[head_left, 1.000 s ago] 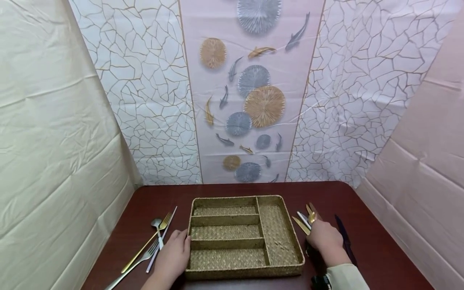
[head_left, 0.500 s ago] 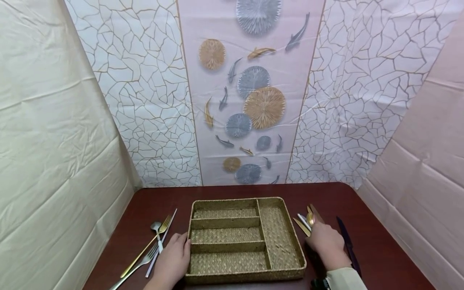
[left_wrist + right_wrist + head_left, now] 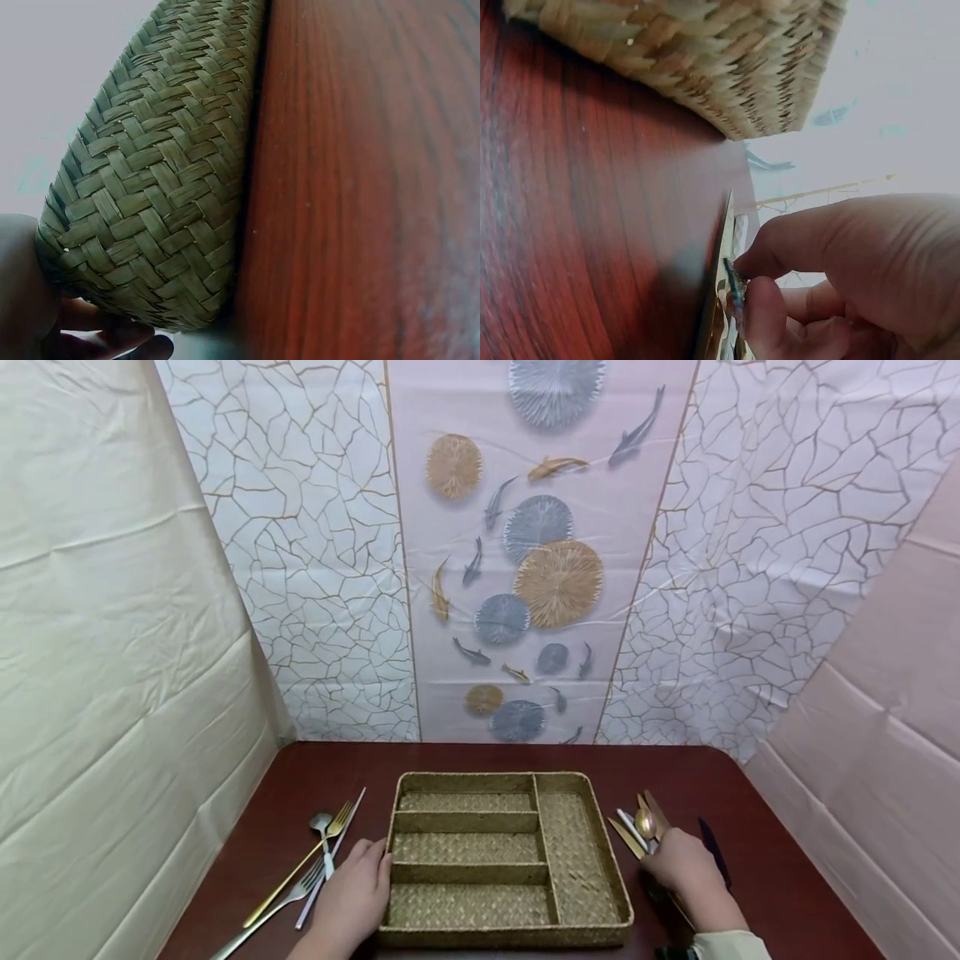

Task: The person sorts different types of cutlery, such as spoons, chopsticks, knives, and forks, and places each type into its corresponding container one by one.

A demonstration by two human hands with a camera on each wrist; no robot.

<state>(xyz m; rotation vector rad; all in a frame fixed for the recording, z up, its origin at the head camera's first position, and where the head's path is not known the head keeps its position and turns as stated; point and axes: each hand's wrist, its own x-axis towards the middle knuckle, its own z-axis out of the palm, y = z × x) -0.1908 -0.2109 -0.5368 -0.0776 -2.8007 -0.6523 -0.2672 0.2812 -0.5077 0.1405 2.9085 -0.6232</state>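
Observation:
In the head view a woven tray point(image 3: 502, 937) with four compartments lies on the table. My left hand point(image 3: 348, 893) grips its left wall; the left wrist view shows fingers point(image 3: 112, 337) bent round a corner of the tray point(image 3: 157, 172). To the right of the tray, my right hand point(image 3: 692, 872) is over a cluster of cutlery with a gold spoon point(image 3: 645, 822), a gold-coloured blade point(image 3: 626, 838) and a white handle point(image 3: 632, 827). In the right wrist view the thumb and finger of my right hand point(image 3: 847, 262) pinch a thin shiny utensil point(image 3: 735, 289), which I cannot identify.
Left of the tray lie a gold fork point(image 3: 300, 868), a silver fork point(image 3: 273, 910), a spoon point(image 3: 321, 822) and a thin pale stick point(image 3: 352, 814), partly crossing. A dark knife point(image 3: 712, 850) lies right of my right hand. Patterned cloth point(image 3: 337, 610) hangs behind the table point(image 3: 345, 756).
The head view has shifted slightly. My right hand has moved a little, and more of the gold spoon shows beside it. My left hand stays on the tray.

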